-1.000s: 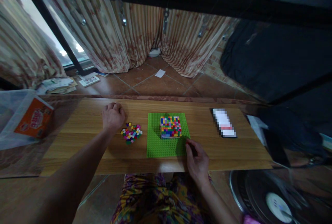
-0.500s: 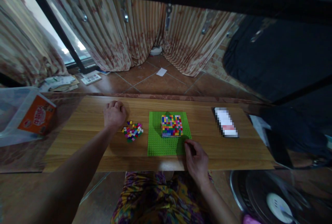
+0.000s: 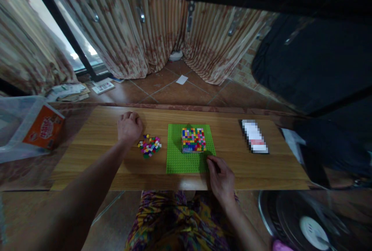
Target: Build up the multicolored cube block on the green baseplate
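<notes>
We had our left hand (image 3: 130,127) on the table (image 3: 261,175) by the loose bricks (image 3: 149,146), fingers curled, grip hidden. Our right hand (image 3: 208,159) was pinched at the board's (image 3: 180,164) right edge, whether on anything we could not tell; the block (image 3: 193,140) stood on the board, just beyond.

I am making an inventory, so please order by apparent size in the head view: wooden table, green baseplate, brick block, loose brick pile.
1. Wooden table
2. Green baseplate
3. Brick block and loose brick pile: their outlines look too alike to rank.
</notes>
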Tool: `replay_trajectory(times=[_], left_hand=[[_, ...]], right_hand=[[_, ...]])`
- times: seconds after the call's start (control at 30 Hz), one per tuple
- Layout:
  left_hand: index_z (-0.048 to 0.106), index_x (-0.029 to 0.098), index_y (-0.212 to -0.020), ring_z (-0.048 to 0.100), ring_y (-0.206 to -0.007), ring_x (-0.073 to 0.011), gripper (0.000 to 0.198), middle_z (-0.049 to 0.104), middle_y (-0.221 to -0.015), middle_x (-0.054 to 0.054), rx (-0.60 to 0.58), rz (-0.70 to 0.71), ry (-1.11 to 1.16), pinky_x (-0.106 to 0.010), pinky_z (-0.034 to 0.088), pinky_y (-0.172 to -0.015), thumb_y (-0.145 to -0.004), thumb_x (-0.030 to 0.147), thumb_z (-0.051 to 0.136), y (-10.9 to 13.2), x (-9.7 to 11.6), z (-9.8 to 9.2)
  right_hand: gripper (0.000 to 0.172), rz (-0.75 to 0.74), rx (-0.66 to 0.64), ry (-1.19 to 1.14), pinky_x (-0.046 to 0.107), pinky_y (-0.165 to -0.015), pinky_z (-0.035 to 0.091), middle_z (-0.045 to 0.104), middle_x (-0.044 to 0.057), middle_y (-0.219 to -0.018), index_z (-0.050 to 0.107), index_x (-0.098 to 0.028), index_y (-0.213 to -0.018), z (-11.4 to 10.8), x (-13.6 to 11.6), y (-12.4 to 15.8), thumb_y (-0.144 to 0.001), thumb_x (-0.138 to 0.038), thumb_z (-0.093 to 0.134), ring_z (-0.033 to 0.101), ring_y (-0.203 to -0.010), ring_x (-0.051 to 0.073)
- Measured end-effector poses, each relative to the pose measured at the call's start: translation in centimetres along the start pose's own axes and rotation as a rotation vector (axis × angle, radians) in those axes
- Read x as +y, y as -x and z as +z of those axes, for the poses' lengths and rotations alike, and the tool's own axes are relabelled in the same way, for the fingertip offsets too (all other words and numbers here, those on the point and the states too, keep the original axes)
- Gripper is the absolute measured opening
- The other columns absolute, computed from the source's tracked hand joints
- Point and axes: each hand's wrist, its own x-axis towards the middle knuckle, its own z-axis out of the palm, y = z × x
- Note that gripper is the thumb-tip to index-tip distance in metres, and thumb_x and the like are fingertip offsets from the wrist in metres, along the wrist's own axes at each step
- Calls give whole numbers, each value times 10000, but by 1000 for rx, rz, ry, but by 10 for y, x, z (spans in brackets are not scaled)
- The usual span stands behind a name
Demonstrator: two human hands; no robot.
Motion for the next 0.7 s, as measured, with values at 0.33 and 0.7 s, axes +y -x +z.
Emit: replay_trajectory(times=[0.33, 0.7], left_hand=[[660, 175, -979, 553, -1069, -318, 282, 652, -1115, -141, 18, 13, -32, -443, 410, -936, -887, 266, 409, 0, 0, 0], [668, 161, -1022, 532, -1114, -339, 314, 641, -1168, -161, 6, -6, 21, -471, 401, -965, -884, 282, 413, -1, 1, 1]], right_hand=[[265, -6, 53, -92, 349, -789, 530, 734, 74, -953, 739, -210, -961, 0, -22, -18, -904, -413, 579, 670, -877, 207], [259, -11, 74, -114, 340, -780, 531, 745, 72, -936, 744, -203, -941, 8, -34, -31, -890, -404, 590, 675, -864, 201]])
